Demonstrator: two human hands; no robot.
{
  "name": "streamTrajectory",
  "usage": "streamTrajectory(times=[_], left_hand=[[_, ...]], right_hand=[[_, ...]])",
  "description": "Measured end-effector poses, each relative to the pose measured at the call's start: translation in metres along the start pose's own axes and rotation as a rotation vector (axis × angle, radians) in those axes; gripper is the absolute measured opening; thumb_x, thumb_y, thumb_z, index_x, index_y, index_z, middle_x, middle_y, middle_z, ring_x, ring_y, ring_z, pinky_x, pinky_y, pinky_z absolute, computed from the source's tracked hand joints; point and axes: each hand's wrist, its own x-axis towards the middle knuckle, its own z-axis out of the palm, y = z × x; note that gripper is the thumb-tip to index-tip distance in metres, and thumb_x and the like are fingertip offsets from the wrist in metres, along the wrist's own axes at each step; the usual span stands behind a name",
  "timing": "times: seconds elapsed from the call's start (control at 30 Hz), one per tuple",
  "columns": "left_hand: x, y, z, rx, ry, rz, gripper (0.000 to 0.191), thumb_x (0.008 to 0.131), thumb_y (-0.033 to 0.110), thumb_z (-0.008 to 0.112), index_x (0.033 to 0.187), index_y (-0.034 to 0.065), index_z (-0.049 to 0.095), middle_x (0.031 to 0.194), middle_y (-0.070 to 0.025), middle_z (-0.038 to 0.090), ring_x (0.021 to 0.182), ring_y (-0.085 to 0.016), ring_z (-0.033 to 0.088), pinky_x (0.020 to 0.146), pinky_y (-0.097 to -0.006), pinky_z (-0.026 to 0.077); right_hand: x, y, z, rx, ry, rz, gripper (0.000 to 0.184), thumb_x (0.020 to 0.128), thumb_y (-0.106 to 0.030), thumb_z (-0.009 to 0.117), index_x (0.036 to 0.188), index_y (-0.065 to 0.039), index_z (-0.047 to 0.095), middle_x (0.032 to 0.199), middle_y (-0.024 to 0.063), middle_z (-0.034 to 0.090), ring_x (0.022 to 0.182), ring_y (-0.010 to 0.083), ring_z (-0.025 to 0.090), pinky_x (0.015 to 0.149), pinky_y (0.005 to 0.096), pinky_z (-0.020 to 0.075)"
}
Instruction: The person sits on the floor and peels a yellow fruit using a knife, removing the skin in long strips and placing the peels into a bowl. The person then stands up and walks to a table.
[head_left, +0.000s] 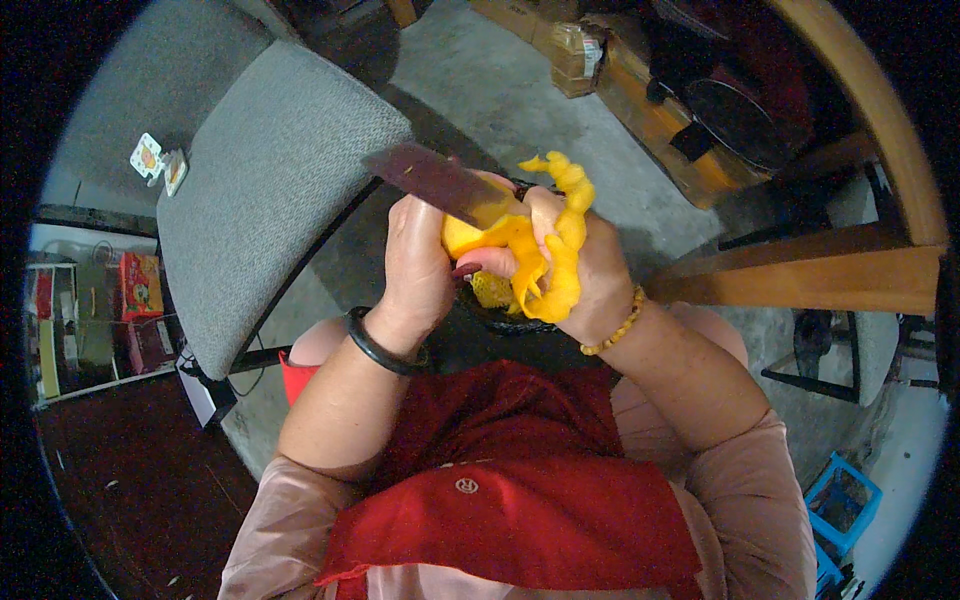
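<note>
In the middle of the head view my left hand (420, 259) is closed round a yellow-orange fruit (466, 234), its kind not clear. My right hand (589, 262) grips a knife, whose handle is hidden in the fingers. The broad dark knife blade (439, 184) points up and left, lying across the top of the fruit. A long curled strip of yellow peel (571, 210) hangs over the back of my right hand. My right thumb rests against the fruit. Below the hands, a dark basket (525, 328) partly shows, with yellow pieces (491, 291) in it.
A grey fabric seat (300, 150) stands at the left, close to my left hand. Wooden furniture legs (795, 281) reach in from the right. Taped cardboard boxes (576, 60) lie on the concrete floor beyond. A blue frame (844, 502) is at the lower right.
</note>
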Motion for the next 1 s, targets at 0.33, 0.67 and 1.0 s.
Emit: streamTrajectory(times=[0.33,0.67,1.0], left_hand=[[0.000,0.006,0.010,-0.069,0.105,-0.100,0.053,0.097,0.039,0.025,0.104,-0.0011,0.059,0.097,-0.0126,0.064,0.090,-0.022,0.063,0.083,-0.0315,0.049],[0.002,0.003,0.013,-0.353,0.195,-0.214,0.051,0.096,0.038,0.027,0.103,-0.0023,0.059,0.096,-0.0141,0.064,0.089,-0.024,0.063,0.082,-0.0330,0.049],[0.004,0.005,0.016,-0.501,0.197,-0.255,0.048,0.091,0.037,0.035,0.103,-0.0035,0.060,0.094,-0.0151,0.065,0.085,-0.026,0.063,0.081,-0.0322,0.049]], right_hand=[[0.002,0.005,0.000,0.041,-0.095,0.046,0.033,0.082,-0.031,0.062,0.093,-0.004,0.045,0.097,0.0148,0.058,0.087,0.0277,0.059,0.072,0.0365,0.0479],[0.004,0.008,0.004,0.062,-0.069,0.113,0.037,0.080,-0.034,0.067,0.091,-0.007,0.045,0.085,0.0144,0.059,0.076,0.0330,0.061,0.062,0.0392,0.0493],[-0.004,0.013,0.004,-0.183,0.035,-0.160,0.033,0.078,-0.027,0.071,0.095,-0.006,0.051,0.107,0.0179,0.062,0.090,0.0343,0.064,0.076,0.0343,0.0526]])
